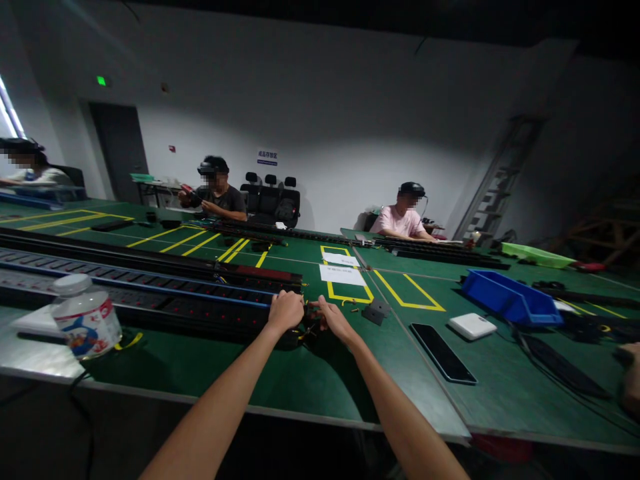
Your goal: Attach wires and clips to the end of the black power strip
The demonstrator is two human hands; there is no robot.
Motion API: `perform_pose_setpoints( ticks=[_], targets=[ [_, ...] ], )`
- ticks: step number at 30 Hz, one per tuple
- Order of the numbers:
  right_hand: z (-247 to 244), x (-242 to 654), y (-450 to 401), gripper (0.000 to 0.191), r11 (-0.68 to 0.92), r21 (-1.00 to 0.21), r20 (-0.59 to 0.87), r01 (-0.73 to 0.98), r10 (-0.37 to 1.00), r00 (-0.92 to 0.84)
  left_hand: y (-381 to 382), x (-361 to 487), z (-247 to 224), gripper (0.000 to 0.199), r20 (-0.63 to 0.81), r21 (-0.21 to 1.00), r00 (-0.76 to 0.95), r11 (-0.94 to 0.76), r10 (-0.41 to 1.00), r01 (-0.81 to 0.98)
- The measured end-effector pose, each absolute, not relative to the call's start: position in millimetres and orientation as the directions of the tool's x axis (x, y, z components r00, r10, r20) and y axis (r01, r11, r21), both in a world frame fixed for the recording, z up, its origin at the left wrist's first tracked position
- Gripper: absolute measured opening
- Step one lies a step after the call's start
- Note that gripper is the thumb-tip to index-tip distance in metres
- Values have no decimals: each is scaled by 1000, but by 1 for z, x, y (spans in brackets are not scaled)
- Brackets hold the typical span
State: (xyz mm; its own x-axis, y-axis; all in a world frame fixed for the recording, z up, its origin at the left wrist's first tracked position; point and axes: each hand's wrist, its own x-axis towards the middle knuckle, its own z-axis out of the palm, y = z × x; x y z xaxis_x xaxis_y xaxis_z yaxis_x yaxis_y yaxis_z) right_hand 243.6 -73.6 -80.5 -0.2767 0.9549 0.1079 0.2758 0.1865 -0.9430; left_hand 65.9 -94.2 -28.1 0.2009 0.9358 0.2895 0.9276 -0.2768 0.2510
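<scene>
A long black bar with rows of small red marks and a blue strip lies along the table, reaching in from the left. My left hand is closed over its right end, by the end of the blue strip. Just to the right, my right hand has its fingers bent together close to the bar's end. What those fingers pinch is too small and dark to make out. Dark thin wires show under the hands. A dark flat plate and small yellowish pieces lie to the right of my right hand.
On the green table are a plastic jar at left, a phone, a white box and a blue bin at right. White paper sheets lie beyond my hands. Several people sit at the far side.
</scene>
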Motion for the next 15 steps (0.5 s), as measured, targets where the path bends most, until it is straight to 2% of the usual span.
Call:
perform_pose_setpoints(
  ticks=[9,15],
  targets=[
    [-73,242,-76,76,140,-962,84,236,969,-234,-96,67,-28,34,304,247,183,-263,935,932],
    [-80,243,-72,77,167,-955,105,245,964,-244,-94,67,-29,33,305,258,180,-263,935,930]
  ],
)
